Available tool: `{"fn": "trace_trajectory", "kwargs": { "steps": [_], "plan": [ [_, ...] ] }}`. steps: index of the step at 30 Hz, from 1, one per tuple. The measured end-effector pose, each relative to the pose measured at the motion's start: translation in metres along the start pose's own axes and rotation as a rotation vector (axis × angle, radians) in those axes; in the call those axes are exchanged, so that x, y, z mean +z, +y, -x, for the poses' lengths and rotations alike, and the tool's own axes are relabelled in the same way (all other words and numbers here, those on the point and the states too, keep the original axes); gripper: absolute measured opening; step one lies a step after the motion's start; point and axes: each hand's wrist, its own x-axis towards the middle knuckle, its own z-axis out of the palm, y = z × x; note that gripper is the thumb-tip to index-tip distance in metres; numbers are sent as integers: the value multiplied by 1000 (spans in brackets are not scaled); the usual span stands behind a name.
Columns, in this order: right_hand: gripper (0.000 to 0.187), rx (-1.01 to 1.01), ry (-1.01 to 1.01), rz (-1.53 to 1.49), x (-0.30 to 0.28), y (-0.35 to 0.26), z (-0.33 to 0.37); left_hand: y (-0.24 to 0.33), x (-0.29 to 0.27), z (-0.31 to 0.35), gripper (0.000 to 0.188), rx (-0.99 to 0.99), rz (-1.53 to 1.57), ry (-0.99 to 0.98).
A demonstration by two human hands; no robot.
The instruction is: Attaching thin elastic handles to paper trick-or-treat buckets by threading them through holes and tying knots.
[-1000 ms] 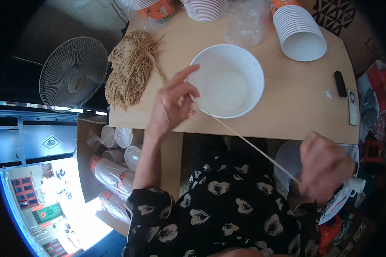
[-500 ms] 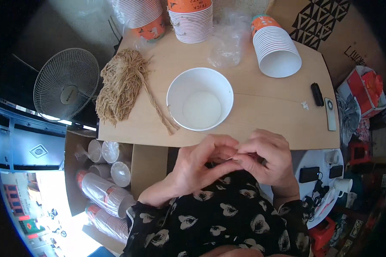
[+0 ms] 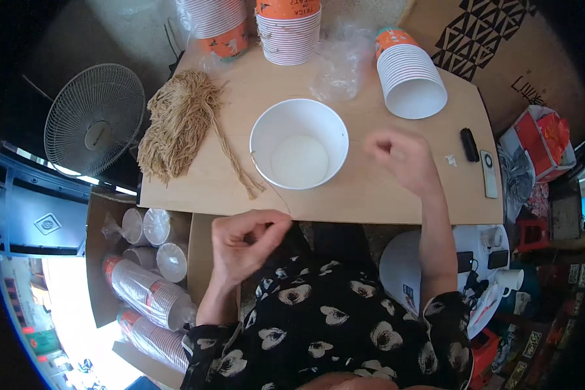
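Observation:
A white paper bucket (image 3: 335, 133) stands upright on the wooden table, open end up. On its left rim shows a small tan bit of string. From near there a thin thread (image 3: 281, 197) runs down to my left hand (image 3: 247, 247), whose thumb and forefinger pinch its end at the table's front edge. My right hand (image 3: 406, 159) is raised over the table right of the bucket, smeared by motion. Its fingers are curled in a pinch; what they hold, if anything, cannot be made out. Left of the bucket lies a bundle of tan string (image 3: 175, 127), with a tail of strands.
Stacked paper buckets (image 3: 289, 39) stand at the back; another stack (image 3: 413, 84) lies tipped over. Crumpled clear plastic (image 3: 338, 68) sits between them. A cardboard box (image 3: 201, 250) of wrapped cups is at lower left, beside a fan (image 3: 97, 123). A black object (image 3: 469, 144) lies at right.
My hands, together before, have parted: the left moved left and down with the thread, the right swung up over the table. The whole view has shifted slightly.

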Motion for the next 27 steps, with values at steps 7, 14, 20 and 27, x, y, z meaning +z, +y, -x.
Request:
{"fn": "trace_trajectory", "kwargs": {
  "steps": [7,14,20,27],
  "plan": [
    [29,-617,-111,606,13,45,-66,-2,-45,24,9,123,-65,331],
    [13,-663,-232,768,20,12,-33,11,-86,36,8,470,399,385],
    [9,-618,-346,730,45,-12,-4,25,-95,36,9,610,130,443],
    [14,-528,-190,588,84,-14,10,8,-34,24,7,491,-128,372]
  ]
}}
